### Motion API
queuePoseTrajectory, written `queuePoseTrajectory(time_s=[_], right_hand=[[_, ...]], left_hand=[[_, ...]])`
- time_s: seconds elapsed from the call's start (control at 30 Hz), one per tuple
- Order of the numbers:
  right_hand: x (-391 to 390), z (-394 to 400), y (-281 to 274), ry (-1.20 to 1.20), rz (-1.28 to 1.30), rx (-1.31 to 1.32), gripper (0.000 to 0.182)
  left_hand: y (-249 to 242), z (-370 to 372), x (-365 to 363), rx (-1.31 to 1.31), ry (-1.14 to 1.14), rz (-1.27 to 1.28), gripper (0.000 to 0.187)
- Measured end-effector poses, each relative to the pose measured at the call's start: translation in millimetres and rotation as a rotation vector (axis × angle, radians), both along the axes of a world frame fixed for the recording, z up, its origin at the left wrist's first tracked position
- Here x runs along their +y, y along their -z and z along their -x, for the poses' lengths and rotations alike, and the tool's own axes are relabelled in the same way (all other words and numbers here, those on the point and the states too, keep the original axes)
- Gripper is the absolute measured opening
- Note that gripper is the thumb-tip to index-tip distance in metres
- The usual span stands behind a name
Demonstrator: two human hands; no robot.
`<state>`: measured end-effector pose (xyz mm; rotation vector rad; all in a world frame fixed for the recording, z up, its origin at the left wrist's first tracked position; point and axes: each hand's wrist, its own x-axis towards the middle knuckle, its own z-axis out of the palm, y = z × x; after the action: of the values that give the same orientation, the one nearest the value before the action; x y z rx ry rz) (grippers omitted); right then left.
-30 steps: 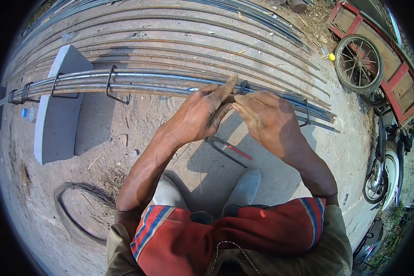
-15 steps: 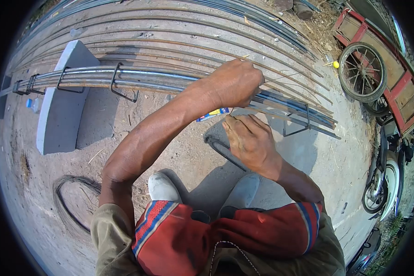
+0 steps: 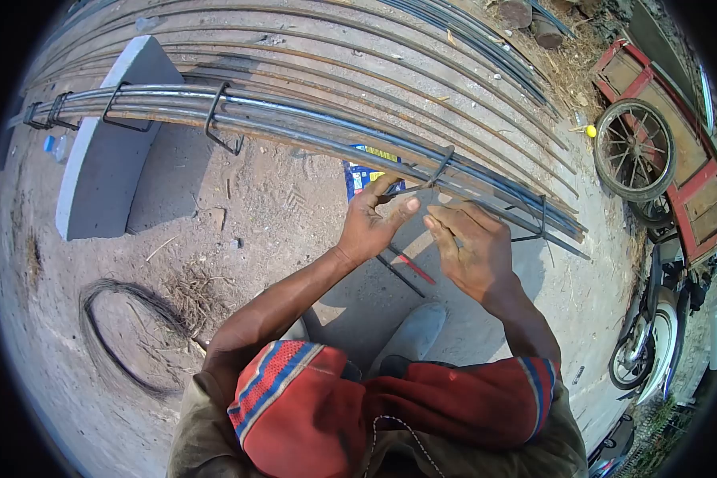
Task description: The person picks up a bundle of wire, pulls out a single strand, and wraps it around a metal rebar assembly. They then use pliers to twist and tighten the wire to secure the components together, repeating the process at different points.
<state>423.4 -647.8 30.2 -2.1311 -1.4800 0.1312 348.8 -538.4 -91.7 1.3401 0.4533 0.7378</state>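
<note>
A bundle of long steel bars (image 3: 295,132) runs across the view, with square wire stirrups (image 3: 216,119) around it. My left hand (image 3: 374,221) is just below the bars, thumb and fingers apart, near the stirrup (image 3: 440,167) at the middle right. Its index finger reaches up by the lower bar, and whether it holds thin wire is too small to tell. Beside it on the right, my right hand (image 3: 474,243) has its fingers bent and bunched, tips close to the same stirrup. What lies between those fingertips I cannot make out.
A concrete slab (image 3: 103,171) supports the bars on the left. Coiled wire (image 3: 95,338) and a tool with a red handle (image 3: 412,268) lie on the ground. A blue-yellow packet (image 3: 361,177) sits under the bars. Right: a red cart (image 3: 681,159) and a motorcycle (image 3: 653,334).
My left hand has come back from over the bars to below them, uncovering the stirrup. My right hand has shifted slightly right. The view has moved a little.
</note>
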Motion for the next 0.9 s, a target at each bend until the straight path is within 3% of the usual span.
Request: queuePoseTrajectory(time_s=[0.1, 0.13, 0.23, 0.37, 0.53, 0.63, 0.73, 0.9], right_hand=[[-0.6, -3.4, -6.4, -0.05, 0.116, -0.083, 0.016], [-2.6, -7.7, -6.0, -0.085, 0.118, -0.095, 0.017], [-11.7, -21.6, -5.1, -0.171, 0.147, -0.129, 0.02], [-8.0, -22.3, -15.2, -0.193, 0.214, -0.193, 0.023], [-3.4, -7.2, -4.5, -0.194, 0.201, -0.272, 0.025], [7.6, 0.1, -1.7, -0.186, 0.189, -0.285, 0.026], [16.0, 7.1, 1.5, -0.108, 0.16, -0.247, 0.026], [25.8, 20.5, 11.3, -0.062, 0.223, -0.293, 0.028]], left_hand=[[8.9, -12.7, 12.6, -0.101, 0.287, 0.161, 0.038], [12.3, -15.7, 19.7, -0.038, 0.335, 0.07, 0.035], [11.1, -21.2, 25.1, -0.007, 0.363, 0.199, 0.032], [11.5, -21.8, 16.0, -0.104, 0.329, 0.242, 0.025], [3.4, -26.1, -9.9, -0.149, 0.068, 0.085, 0.022], [4.9, -27.4, -12.4, -0.119, 0.099, 0.166, 0.02], [11.7, -28.1, -10.8, -0.143, 0.084, 0.065, 0.019], [10.2, -23.7, -21.1, -0.234, 0.111, 0.382, 0.017]])
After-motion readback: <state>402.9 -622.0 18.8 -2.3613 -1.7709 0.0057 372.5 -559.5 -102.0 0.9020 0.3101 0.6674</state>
